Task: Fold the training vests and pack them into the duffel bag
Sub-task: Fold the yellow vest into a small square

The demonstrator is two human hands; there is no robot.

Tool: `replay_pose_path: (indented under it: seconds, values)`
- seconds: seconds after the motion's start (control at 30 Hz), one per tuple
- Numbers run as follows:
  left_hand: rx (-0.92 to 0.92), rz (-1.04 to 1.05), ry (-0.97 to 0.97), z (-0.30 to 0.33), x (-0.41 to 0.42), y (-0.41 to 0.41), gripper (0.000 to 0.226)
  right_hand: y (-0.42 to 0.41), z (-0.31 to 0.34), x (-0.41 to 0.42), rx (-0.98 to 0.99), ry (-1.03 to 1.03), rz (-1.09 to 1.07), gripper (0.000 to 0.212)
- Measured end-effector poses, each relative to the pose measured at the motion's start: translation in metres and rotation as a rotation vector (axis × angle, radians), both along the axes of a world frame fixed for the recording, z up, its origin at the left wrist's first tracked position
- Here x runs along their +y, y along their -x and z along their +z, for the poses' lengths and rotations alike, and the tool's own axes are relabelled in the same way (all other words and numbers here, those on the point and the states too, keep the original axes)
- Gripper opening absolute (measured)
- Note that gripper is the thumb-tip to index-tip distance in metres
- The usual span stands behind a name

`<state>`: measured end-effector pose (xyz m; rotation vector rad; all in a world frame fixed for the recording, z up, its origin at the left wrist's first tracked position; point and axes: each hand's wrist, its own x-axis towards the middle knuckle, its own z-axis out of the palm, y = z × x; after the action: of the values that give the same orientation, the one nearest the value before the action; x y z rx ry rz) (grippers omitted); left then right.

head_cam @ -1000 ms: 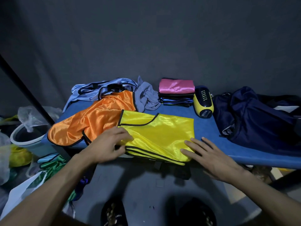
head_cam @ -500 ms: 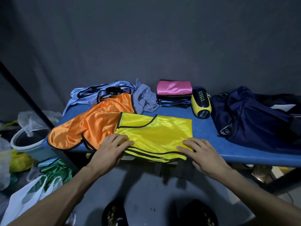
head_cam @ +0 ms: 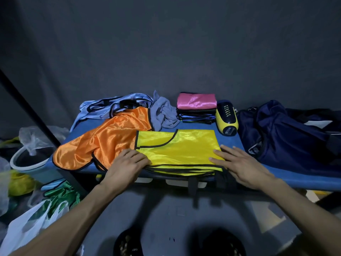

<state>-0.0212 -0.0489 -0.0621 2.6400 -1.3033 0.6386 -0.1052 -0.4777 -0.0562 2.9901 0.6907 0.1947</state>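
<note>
Left of centre: orange vest (head_cam: 103,145) and pale blue vests (head_cam: 110,106) lay unfolded. Lower centre: yellow vest (head_cam: 177,146) lay half folded, pressed flat under left hand (head_cam: 127,163) and right hand (head_cam: 241,163), fingers straight, gripping nothing. Upper centre: folded stack (head_cam: 196,108) waited unpacked. Far right: duffel bag (head_cam: 287,132) sat, contents unclear.

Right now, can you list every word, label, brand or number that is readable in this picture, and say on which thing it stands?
None can be read.
Yellow and black device: a row of white marks on its dark top, too small to read.
Dark footwear at the bottom edge: a small pale print, too blurred to read.
Yellow vest, duffel bag: no text visible.
</note>
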Motion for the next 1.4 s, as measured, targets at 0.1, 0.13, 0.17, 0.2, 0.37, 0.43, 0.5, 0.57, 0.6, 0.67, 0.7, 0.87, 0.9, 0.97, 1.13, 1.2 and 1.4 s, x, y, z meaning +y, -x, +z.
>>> replay_pose_path:
  seconds: [0.1, 0.13, 0.17, 0.2, 0.37, 0.43, 0.5, 0.57, 0.6, 0.67, 0.7, 0.87, 0.9, 0.97, 1.13, 1.2, 1.4]
  values:
    - [0.023, -0.04, -0.002, 0.002, -0.003, 0.002, 0.032, -0.004, 0.018, -0.003, 0.119, -0.034, -0.067, 0.057]
    - [0.025, -0.042, -0.001, 0.003, -0.002, 0.001, 0.031, -0.004, 0.024, 0.004, 0.117, -0.114, -0.1, 0.052]
    - [0.024, -0.032, 0.004, 0.004, 0.0, 0.001, 0.031, -0.005, 0.029, 0.017, 0.11, -0.202, -0.132, 0.048]
    - [0.03, -0.007, 0.014, 0.005, 0.001, 0.002, 0.034, -0.007, 0.034, 0.035, 0.111, -0.279, -0.152, 0.047]
    - [0.008, 0.055, 0.069, 0.017, -0.005, 0.01, 0.035, -0.038, 0.03, 0.143, 0.24, -0.268, -0.13, 0.056]
    - [0.0, 0.074, 0.106, 0.024, -0.006, 0.011, 0.038, -0.046, 0.018, 0.169, 0.299, -0.176, -0.184, 0.06]
    - [0.042, 0.092, 0.155, 0.028, -0.007, 0.012, 0.035, -0.047, 0.004, 0.18, 0.324, -0.125, -0.222, 0.063]
    - [0.128, 0.09, 0.218, 0.034, -0.01, 0.014, 0.038, -0.046, -0.003, 0.182, 0.324, -0.124, -0.234, 0.064]
    - [0.163, 0.081, 0.241, 0.036, -0.013, 0.014, 0.041, -0.047, -0.003, 0.182, 0.334, -0.124, -0.236, 0.065]
    - [0.228, 0.024, 0.249, 0.04, -0.021, 0.011, 0.049, -0.051, 0.001, 0.18, 0.384, -0.136, -0.217, 0.068]
    - [0.244, -0.017, 0.237, 0.043, -0.027, 0.01, 0.052, -0.054, 0.004, 0.178, 0.42, -0.162, -0.195, 0.069]
    - [0.154, -0.165, 0.127, 0.072, -0.066, 0.005, 0.049, -0.06, 0.034, 0.141, 0.414, -0.384, -0.148, 0.064]
    - [0.121, -0.183, 0.105, 0.076, -0.076, 0.004, 0.049, -0.059, 0.035, 0.132, 0.392, -0.341, -0.153, 0.06]
    - [0.094, -0.217, 0.08, 0.079, -0.096, 0.002, 0.046, -0.056, 0.031, 0.116, 0.409, -0.289, -0.165, 0.05]
    - [0.102, -0.338, -0.003, 0.072, -0.148, -0.009, 0.03, -0.061, 0.033, 0.077, 0.253, -1.046, -0.461, 0.026]
    - [0.106, -0.39, -0.04, 0.062, -0.167, -0.015, 0.032, -0.062, 0.042, 0.064, 0.322, -1.514, -0.691, 0.028]
    - [0.237, -0.447, -0.12, 0.044, -0.199, -0.015, 0.025, -0.064, 0.034, 0.036, 0.685, -1.792, -0.892, 0.053]
